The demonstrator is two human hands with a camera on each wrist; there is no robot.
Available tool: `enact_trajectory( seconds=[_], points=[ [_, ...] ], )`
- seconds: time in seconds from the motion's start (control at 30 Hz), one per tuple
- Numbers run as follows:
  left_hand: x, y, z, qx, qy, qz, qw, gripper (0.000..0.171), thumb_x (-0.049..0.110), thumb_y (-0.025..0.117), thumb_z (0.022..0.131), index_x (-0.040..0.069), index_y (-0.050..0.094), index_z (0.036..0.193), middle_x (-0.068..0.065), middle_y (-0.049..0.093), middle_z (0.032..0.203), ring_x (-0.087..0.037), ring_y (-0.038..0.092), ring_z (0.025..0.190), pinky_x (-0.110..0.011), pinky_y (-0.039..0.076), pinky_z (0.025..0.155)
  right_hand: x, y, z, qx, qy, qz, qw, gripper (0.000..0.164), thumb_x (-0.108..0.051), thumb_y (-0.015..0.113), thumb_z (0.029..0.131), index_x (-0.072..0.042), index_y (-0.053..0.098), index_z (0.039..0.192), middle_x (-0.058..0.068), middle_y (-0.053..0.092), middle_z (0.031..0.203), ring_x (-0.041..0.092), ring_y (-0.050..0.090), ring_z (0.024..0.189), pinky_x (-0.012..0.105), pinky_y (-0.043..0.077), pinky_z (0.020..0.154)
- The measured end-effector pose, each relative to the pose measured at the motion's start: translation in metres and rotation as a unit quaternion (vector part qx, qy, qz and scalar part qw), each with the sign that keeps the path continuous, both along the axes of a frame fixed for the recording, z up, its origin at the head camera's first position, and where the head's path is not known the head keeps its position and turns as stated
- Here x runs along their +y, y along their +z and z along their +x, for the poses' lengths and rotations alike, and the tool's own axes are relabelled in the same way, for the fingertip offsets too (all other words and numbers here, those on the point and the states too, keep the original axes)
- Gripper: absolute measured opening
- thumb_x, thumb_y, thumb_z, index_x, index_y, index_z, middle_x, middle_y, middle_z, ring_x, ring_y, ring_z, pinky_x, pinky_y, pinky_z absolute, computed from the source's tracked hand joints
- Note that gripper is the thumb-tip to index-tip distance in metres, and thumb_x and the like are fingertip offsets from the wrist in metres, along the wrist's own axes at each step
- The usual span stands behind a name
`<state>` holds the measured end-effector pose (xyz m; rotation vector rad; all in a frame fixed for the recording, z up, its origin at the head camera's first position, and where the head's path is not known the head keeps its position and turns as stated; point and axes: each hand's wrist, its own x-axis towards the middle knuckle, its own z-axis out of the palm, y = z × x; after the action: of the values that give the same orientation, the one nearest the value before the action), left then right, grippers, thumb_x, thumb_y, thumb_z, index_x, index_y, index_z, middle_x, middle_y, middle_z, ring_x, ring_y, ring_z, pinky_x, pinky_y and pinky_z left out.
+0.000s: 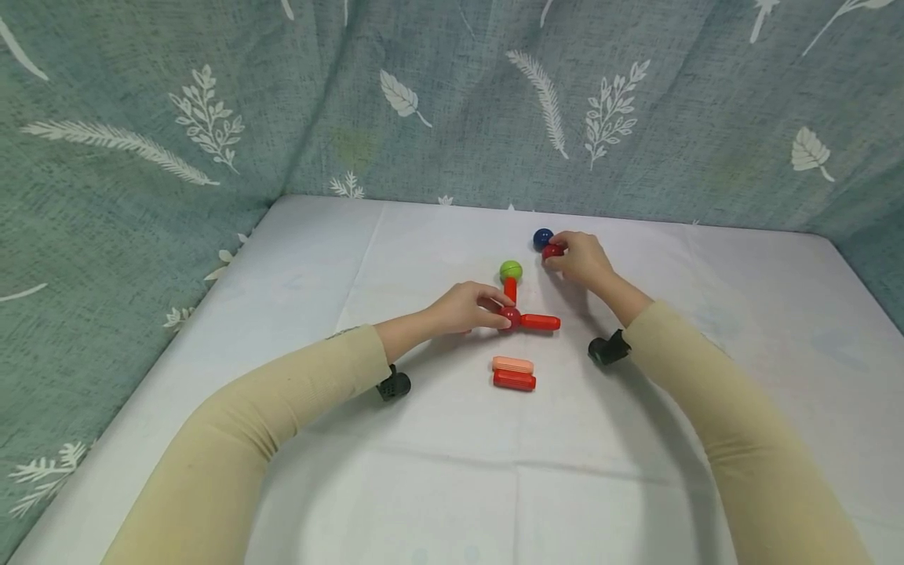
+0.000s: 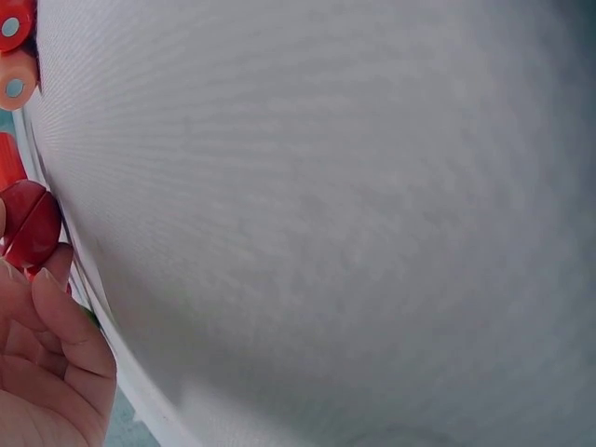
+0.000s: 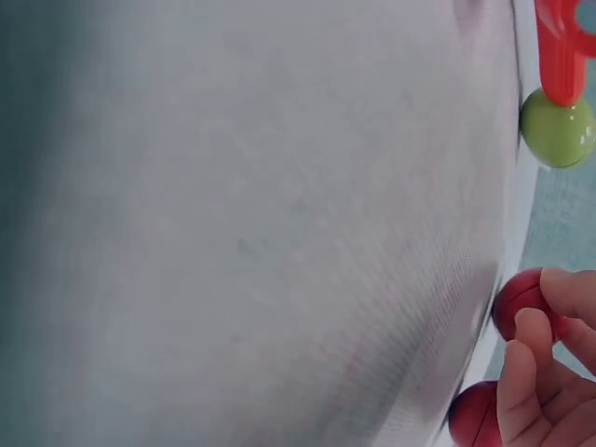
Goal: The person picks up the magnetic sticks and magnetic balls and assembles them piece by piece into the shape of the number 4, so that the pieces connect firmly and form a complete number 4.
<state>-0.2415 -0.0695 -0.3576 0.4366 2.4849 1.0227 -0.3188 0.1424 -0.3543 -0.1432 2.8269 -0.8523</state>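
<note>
My left hand (image 1: 466, 308) pinches a red ball (image 1: 511, 317) between thumb and fingers. One red stick (image 1: 540, 322) reaches right from that ball; another red stick (image 1: 510, 291) runs away from me to a green ball (image 1: 511, 271). An orange-red bit shows under the left hand, mostly hidden. Farther back, my right hand (image 1: 582, 257) holds a second red ball (image 3: 521, 303) in its fingertips, close beside a dark blue ball (image 1: 543, 238). In the right wrist view another red ball (image 3: 475, 416) shows by the fingers; the head view hides it.
Nearer me, a peach stick (image 1: 512, 365) and a red stick (image 1: 514, 380) lie side by side, with silvery discs in their ends. The white-covered table (image 1: 452, 486) meets a green-blue leaf-patterned cloth (image 1: 452, 118) at the back and left. Dark devices (image 1: 394, 384) hang at both wrists.
</note>
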Motion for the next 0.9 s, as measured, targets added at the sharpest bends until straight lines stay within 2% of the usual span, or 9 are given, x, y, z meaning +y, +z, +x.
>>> enact_trajectory(
  seconds=[0.13, 0.3, 0.47, 0.73, 0.9],
  points=[
    [0.001, -0.001, -0.001, 0.001, -0.002, 0.002, 1.0, 0.034, 0.025, 0.07, 0.081, 0.018, 0.065, 0.113, -0.001, 0.064, 0.104, -0.014, 0.053, 0.074, -0.021, 0.038, 0.049, 0.005, 0.003, 0.008, 0.018, 0.02, 0.005, 1.0, 0.043, -0.015, 0.06, 0.088, -0.002, 0.05, 0.128, 0.019, 0.055, 0.113, 0.025, 0.058, 0.082, 0.03, 0.049, 0.067],
    [0.001, 0.0, -0.001, 0.005, -0.001, -0.001, 1.0, 0.034, 0.026, 0.07, 0.081, 0.018, 0.064, 0.114, -0.002, 0.063, 0.105, -0.015, 0.053, 0.08, -0.021, 0.04, 0.05, 0.012, 0.01, 0.025, 0.04, 0.056, -0.012, 0.998, 0.04, -0.014, 0.061, 0.087, 0.0, 0.053, 0.124, 0.02, 0.057, 0.111, 0.027, 0.058, 0.083, 0.031, 0.048, 0.068],
    [0.0, 0.001, 0.0, 0.004, 0.002, -0.003, 1.0, 0.034, 0.025, 0.07, 0.081, 0.018, 0.064, 0.114, -0.002, 0.063, 0.106, -0.015, 0.052, 0.079, -0.021, 0.04, 0.051, 0.021, 0.014, 0.043, 0.023, 0.074, -0.028, 0.997, 0.04, -0.013, 0.062, 0.086, 0.0, 0.053, 0.123, 0.019, 0.056, 0.115, 0.025, 0.059, 0.078, 0.03, 0.048, 0.068],
    [0.0, 0.0, -0.001, -0.001, 0.006, -0.003, 1.0, 0.035, 0.026, 0.07, 0.081, 0.018, 0.064, 0.114, -0.002, 0.063, 0.104, -0.014, 0.051, 0.068, -0.021, 0.038, 0.048, 0.034, 0.013, 0.067, 0.0, 0.097, -0.027, 0.995, 0.038, -0.013, 0.063, 0.085, 0.0, 0.056, 0.12, 0.018, 0.06, 0.109, 0.028, 0.053, 0.094, 0.035, 0.045, 0.079],
    [0.001, -0.001, -0.001, -0.005, 0.006, 0.0, 1.0, 0.035, 0.026, 0.07, 0.08, 0.018, 0.064, 0.114, -0.003, 0.064, 0.104, -0.014, 0.05, 0.065, -0.021, 0.038, 0.048, 0.041, 0.009, 0.08, -0.011, 0.108, -0.028, 0.994, 0.036, -0.011, 0.063, 0.085, 0.001, 0.057, 0.118, 0.017, 0.061, 0.105, 0.028, 0.055, 0.095, 0.04, 0.046, 0.084]
  ],
)
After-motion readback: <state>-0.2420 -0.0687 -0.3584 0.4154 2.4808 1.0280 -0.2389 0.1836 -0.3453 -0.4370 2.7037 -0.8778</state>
